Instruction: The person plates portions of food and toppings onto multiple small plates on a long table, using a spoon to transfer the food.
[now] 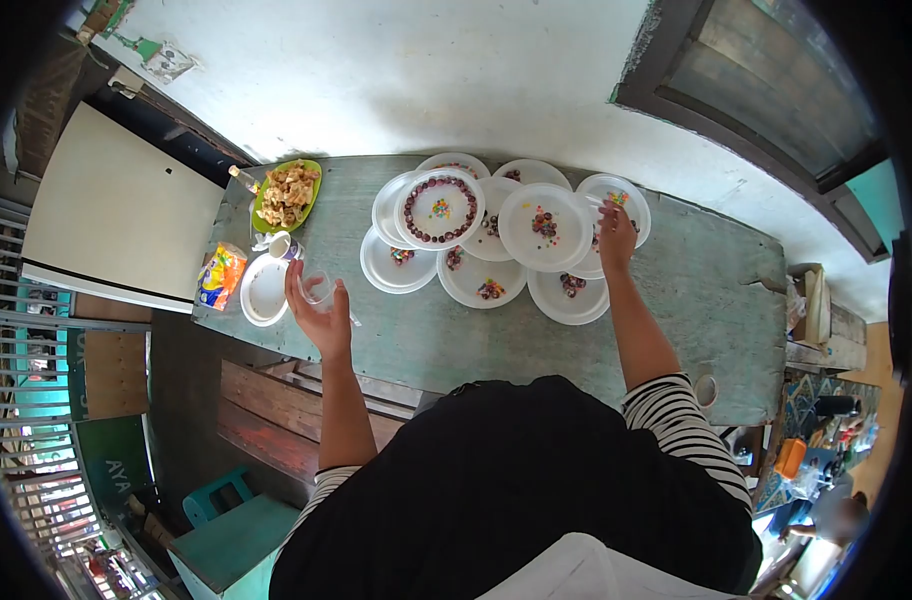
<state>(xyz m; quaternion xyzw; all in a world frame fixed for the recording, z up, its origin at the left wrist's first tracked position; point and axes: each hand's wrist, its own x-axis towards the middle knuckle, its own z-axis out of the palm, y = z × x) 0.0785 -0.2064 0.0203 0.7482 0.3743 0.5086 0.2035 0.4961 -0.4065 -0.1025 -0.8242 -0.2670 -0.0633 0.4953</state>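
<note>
On the green table, several white plates (398, 272) overlap, most bearing small dark red and colored pieces. One plate on top has a ring of dark pieces (441, 240) around a colorful cluster. My left hand (321, 315) is over the table's near left part, fingers apart, beside a clear plastic cup (319, 290); whether it touches the cup is unclear. My right hand (617, 238) is over the rightmost plates, near a plate with colored pieces (638, 212); its fingers are bent and what they hold, if anything, is too small to tell.
A green dish of food (317, 192), a paper cup (282, 246), a white plate (251, 300) and an orange packet (223, 276) are at the table's left. Another cup (706, 390) stands near the right front edge. A wooden bench (266, 415) is below left. A person (838, 520) is far right.
</note>
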